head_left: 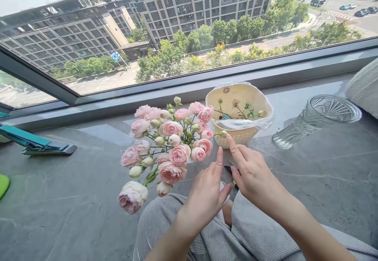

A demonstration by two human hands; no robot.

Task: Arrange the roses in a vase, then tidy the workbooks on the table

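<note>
So what's the left hand (pixel 203 200) doing over that bunch of pink roses (pixel 168 147)?

Honestly, not much. It's hovering wide open, with the fingers (pixel 219 162) spreading apart and gripping nothing, just beside the roses. They're lying across the stone ledge (pixel 65 213), fanning out right up to a woven basket (pixel 236 139).

And the right hand (pixel 254 174)?

It's reaching toward the basket's lower edge, with the index finger stretching out and the thumb curling down near a dark thing with a green bit (pixel 232 176). Might be scissors, but it's mostly hidden, so I can't tell if the hand is gripping it.

What's going on in the basket?

Clear plastic (pixel 254 124) is lining the rim, and a few small stems are sitting inside on the cream surface. One budding stem (pixel 221 133) is poking over the front edge.

Anything else around?

Yep, a glass vase (pixel 315 121) is lying on its side to the right, and striped trousers (pixel 189 233) are covering the person's legs right below the hands.
</note>
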